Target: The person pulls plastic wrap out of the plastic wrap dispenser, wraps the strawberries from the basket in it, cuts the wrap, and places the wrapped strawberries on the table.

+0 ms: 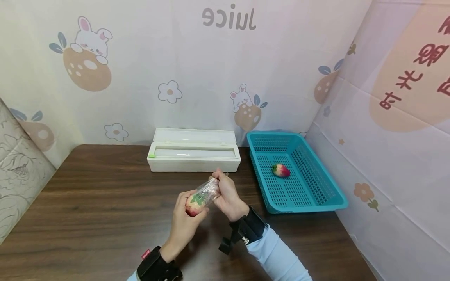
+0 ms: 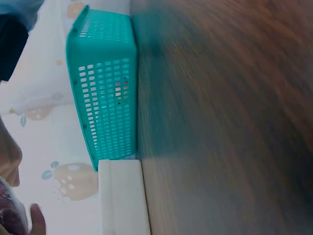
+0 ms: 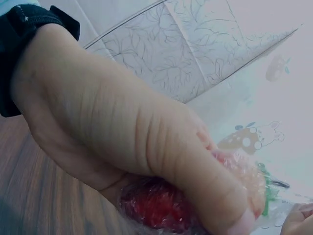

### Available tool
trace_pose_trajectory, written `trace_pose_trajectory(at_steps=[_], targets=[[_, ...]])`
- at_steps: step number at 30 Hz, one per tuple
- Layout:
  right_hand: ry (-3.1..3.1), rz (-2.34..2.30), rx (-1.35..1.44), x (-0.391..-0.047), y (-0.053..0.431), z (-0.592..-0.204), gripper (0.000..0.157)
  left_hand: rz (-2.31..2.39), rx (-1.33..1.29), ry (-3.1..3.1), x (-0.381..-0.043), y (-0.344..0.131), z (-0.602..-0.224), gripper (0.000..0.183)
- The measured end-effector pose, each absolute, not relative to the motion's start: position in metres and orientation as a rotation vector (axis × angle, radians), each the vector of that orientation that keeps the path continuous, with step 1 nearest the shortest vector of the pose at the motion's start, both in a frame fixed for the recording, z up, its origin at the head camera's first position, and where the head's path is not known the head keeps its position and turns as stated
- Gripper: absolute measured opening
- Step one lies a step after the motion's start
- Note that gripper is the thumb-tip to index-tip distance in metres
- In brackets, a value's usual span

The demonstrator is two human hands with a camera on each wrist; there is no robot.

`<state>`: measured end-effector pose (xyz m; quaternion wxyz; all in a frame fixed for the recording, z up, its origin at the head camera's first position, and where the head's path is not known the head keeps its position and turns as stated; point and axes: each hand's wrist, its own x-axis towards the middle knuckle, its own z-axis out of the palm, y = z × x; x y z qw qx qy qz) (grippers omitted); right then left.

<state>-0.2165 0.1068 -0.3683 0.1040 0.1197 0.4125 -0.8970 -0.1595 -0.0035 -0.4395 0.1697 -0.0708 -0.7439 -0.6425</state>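
My left hand (image 1: 188, 216) holds a red-and-cream strawberry (image 1: 193, 206) with green leaves, wrapped in clear cling film (image 1: 208, 190). The film is drawn together beyond the leaves, and my right hand (image 1: 228, 197) pinches its gathered end. In the right wrist view, the left thumb (image 3: 210, 191) lies across the strawberry (image 3: 159, 208), film wrinkled tightly round its red end. The right fingertips (image 3: 299, 220) show at that view's lower right corner. The left wrist view catches only part of the wrapped strawberry (image 2: 11, 210) and the right hand (image 2: 7, 154) at its edge.
Behind the hands stands a white cling film dispenser (image 1: 193, 164), lid raised, with a green slider (image 1: 151, 155) at its left end. A teal perforated basket (image 1: 260, 171) to the right contains another strawberry (image 1: 281, 170). Printed cloth walls (image 1: 140, 78) border the brown wooden table (image 1: 105, 210).
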Motion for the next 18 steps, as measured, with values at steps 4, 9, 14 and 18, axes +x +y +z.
trace_pose_trajectory(at_steps=[4,9,14,18], targets=[[1.222,-2.638,0.357,-0.215,0.106,-0.368,0.035,-2.036,-0.207,-2.014,-0.159,-0.009,-0.439,0.052],[1.158,-2.594,0.348,-0.21,0.106,-0.367,0.031,-2.248,-0.182,-1.884,-0.159,-0.012,-0.435,0.053],[1.059,-2.567,0.274,-0.203,0.106,-0.367,0.03,-2.323,-0.155,-1.809,-0.161,-0.015,-0.432,0.056],[0.996,-2.553,0.22,-0.197,0.106,-0.37,0.029,-2.397,-0.147,-1.736,-0.16,-0.018,-0.428,0.053]])
